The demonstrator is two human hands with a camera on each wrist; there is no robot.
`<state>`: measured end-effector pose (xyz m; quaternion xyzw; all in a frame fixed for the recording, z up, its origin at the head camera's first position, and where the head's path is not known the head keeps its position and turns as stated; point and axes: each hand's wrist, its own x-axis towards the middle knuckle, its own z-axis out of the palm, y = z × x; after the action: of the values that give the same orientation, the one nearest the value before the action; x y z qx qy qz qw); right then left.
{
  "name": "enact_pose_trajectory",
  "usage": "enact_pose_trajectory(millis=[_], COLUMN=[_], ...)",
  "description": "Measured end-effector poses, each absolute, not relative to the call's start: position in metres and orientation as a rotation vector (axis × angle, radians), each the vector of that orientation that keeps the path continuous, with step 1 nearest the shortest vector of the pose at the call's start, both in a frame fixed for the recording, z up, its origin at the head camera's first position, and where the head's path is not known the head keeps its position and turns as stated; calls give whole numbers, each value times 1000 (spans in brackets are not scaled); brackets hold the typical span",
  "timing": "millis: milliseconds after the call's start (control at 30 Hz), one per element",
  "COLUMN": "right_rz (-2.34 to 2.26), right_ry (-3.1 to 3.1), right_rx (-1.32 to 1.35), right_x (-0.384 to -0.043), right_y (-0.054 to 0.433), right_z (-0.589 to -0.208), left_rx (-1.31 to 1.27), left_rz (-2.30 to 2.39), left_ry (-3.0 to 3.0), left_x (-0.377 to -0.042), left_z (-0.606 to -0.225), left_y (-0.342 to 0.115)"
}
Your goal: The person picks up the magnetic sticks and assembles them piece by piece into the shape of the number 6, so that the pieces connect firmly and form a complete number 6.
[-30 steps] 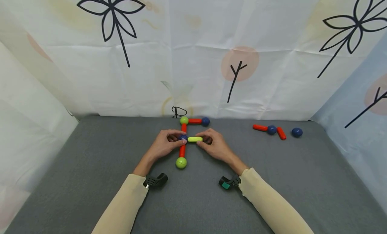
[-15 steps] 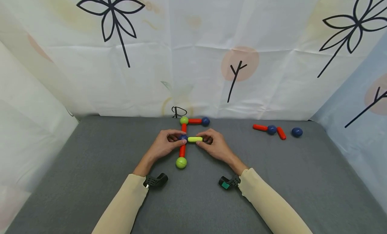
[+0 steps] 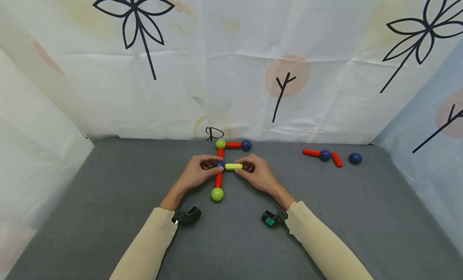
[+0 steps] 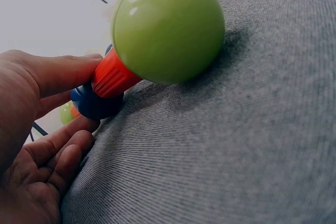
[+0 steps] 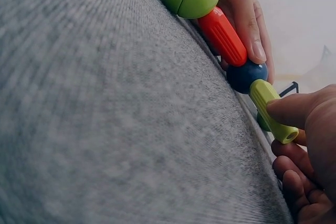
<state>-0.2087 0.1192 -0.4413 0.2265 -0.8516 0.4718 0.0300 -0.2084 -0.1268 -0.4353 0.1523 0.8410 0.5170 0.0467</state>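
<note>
In the head view my left hand (image 3: 197,171) pinches a blue ball (image 3: 219,164) between thumb and fingers. My right hand (image 3: 257,174) pinches the free right end of a yellow-green rod (image 3: 233,166), whose other end meets that ball; the right wrist view shows a hole in the rod's (image 5: 273,109) free end. From the ball, a red rod (image 3: 218,180) runs toward me to a green ball (image 3: 217,195), which looks large in the left wrist view. Another red rod (image 3: 220,152) leads away to a second green ball (image 3: 220,144).
At the back, a red rod (image 3: 233,145) joins the far green ball to a blue ball (image 3: 246,145). Off right on the grey cloth (image 3: 231,240) lie a red rod (image 3: 311,152) touching a blue ball (image 3: 325,155), another red rod (image 3: 337,159) and a separate blue ball (image 3: 355,158). Printed cloth walls stand behind.
</note>
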Motion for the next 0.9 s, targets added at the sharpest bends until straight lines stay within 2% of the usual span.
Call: enact_pose_trajectory(millis=[900], right_rz=[1429], right_ry=[-2604], right_rx=[715], right_x=[-209], right_y=[118], right_z=[-442], left_rx=[461], left_rz=[1567], left_ry=[2580], left_x=[-205], left_z=[-431], left_y=[-127])
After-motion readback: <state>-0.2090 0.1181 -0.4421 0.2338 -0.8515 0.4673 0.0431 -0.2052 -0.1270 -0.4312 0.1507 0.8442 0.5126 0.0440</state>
